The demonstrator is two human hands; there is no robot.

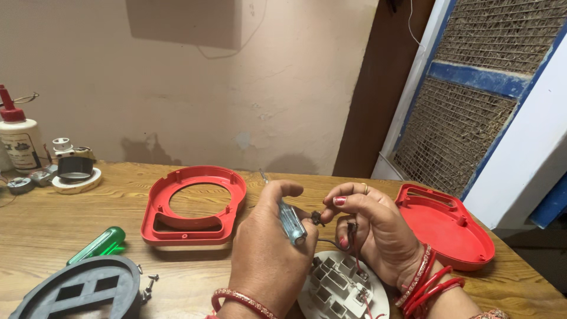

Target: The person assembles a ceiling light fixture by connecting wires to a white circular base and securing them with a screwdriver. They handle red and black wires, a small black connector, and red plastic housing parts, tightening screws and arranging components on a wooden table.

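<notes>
Low in the middle of the frame, your left hand was clenched around a screwdriver with a clear blue plastic handle, its thin metal shaft pointing up and away from you. Just to the right, your right hand pinched a small dark metal part between thumb and forefinger, close to the screwdriver handle, with thin red and black wires hanging from your fingers. Those wires ran down to a round white plastic base with ribbed compartments lying on the wooden table at the bottom edge, right beneath both hands.

Left of centre lay a red plastic frame with a round opening, flat on the table. At the right lay a solid red plastic cover, just beyond your right wrist. In the lower left corner sat a dark grey round plastic housing, with a few loose screws beside it and a green-handled screwdriver just above it.
</notes>
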